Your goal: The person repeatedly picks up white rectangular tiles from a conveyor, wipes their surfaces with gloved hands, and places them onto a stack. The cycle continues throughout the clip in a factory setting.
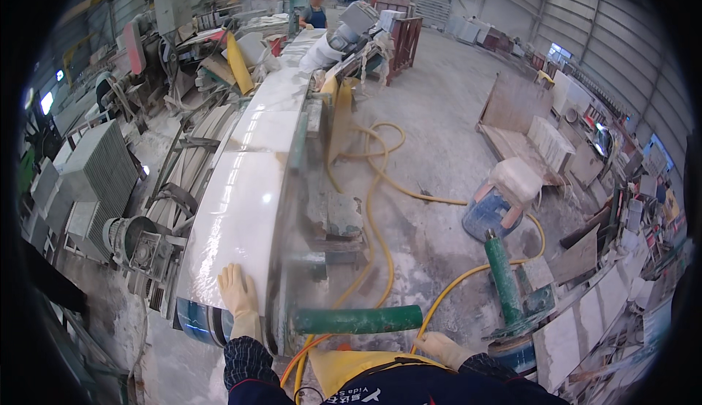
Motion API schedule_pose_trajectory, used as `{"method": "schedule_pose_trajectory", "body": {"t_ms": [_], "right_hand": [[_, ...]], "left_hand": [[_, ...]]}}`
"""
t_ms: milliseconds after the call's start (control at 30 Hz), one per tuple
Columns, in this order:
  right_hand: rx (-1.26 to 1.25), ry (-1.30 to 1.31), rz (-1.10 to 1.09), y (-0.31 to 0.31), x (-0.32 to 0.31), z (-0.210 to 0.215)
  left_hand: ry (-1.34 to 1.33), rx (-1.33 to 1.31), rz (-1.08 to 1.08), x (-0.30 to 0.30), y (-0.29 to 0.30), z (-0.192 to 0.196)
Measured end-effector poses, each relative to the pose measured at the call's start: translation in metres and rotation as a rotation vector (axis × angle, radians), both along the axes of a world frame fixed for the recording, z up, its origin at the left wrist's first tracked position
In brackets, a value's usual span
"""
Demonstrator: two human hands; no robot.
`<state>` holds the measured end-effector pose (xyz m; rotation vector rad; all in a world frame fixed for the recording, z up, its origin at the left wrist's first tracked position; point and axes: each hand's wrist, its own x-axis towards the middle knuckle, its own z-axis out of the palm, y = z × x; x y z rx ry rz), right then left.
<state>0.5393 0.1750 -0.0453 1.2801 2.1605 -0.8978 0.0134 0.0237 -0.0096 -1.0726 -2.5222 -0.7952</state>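
My left hand point(238, 289), in a cream rubber glove, lies palm down with fingers outstretched on the near end of a wet, glossy white stone slab point(238, 207). The slab rests on a long conveyor belt, whose blue end point(196, 320) shows beside my wrist. My right hand point(441, 349), gloved alike, is low beside my yellow apron point(358, 365). Its fingertips are next to a yellow hose point(448, 286); whether they grip it cannot be made out. A green cylinder point(358, 320) lies crosswise between my hands, right of the belt.
More white slabs point(281, 91) continue up the belt toward a machine point(344, 36). A co-worker point(315, 14) stands at the far end. To the right are a blue barrel point(486, 211), an upright green post point(502, 277) and leaning stone pieces point(585, 317). Stacked grey slabs point(102, 164) stand left.
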Motion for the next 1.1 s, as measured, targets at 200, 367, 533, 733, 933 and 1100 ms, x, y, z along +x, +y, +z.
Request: {"method": "schedule_pose_trajectory", "body": {"t_ms": [200,367,533,733,933,1100], "right_hand": [[-0.021,0.127,0.118,-0.026,0.095,-0.050],[0.120,0.119,0.278,-0.050,0.142,-0.040],[0.040,0.070,0.102,-0.054,0.134,-0.044],[-0.121,0.077,-0.315,-0.041,0.087,-0.019],[-0.257,0.229,-0.204,-0.039,0.077,0.012],[-0.152,0.292,0.167,-0.037,0.090,0.001]], "left_hand": [[0.027,0.004,-0.004,0.002,-0.003,0.000],[0.030,-0.001,0.002,0.005,-0.006,0.002],[0.003,-0.007,-0.016,0.007,-0.008,0.007],[0.016,-0.011,-0.015,0.008,-0.011,0.004],[0.012,-0.051,-0.018,0.006,-0.016,-0.001],[-0.005,-0.058,-0.016,0.006,-0.019,-0.002]]}}
